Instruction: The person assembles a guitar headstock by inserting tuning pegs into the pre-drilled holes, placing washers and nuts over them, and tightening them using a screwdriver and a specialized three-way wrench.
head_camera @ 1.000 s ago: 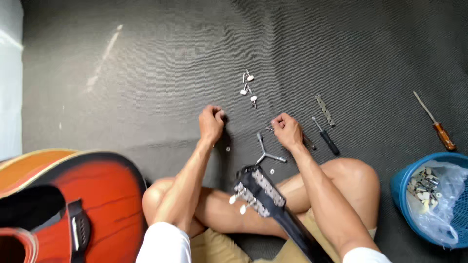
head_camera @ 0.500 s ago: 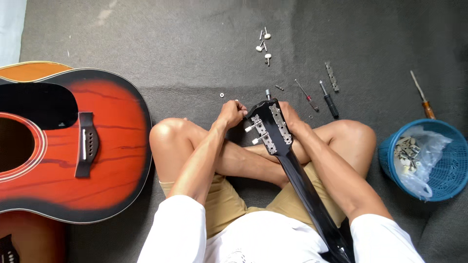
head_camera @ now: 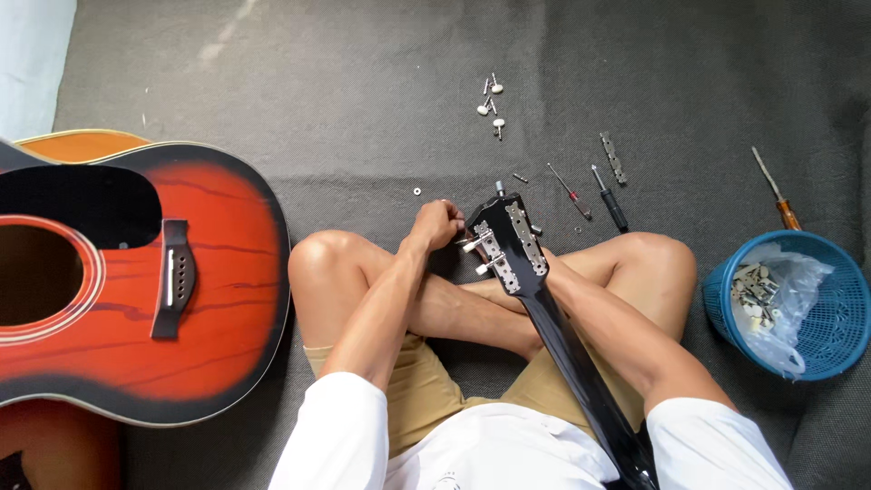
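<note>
I sit cross-legged on grey carpet with a black guitar neck [head_camera: 581, 363] across my lap. Its headstock [head_camera: 515, 238] carries two metal tuner strips. My left hand [head_camera: 436, 223] is closed into a fist at the headstock's left edge, fingertips pinched on a white-buttoned tuning peg [head_camera: 470, 244]. My right hand [head_camera: 550, 264] lies under the headstock and is mostly hidden; only the wrist shows, holding the neck up from below.
A red sunburst acoustic guitar body [head_camera: 136, 281] lies at my left. Loose tuning pegs [head_camera: 490, 104], a washer [head_camera: 416, 191], a metal strip [head_camera: 613, 156] and three screwdrivers [head_camera: 612, 204] [head_camera: 570, 191] [head_camera: 776, 191] lie ahead. A blue basket [head_camera: 839, 349] with bagged parts stands at right.
Both hands came back from the carpet, where they were picking among small parts, to the headstock. The view dropped toward my lap. In the last half second the hands barely moved.
</note>
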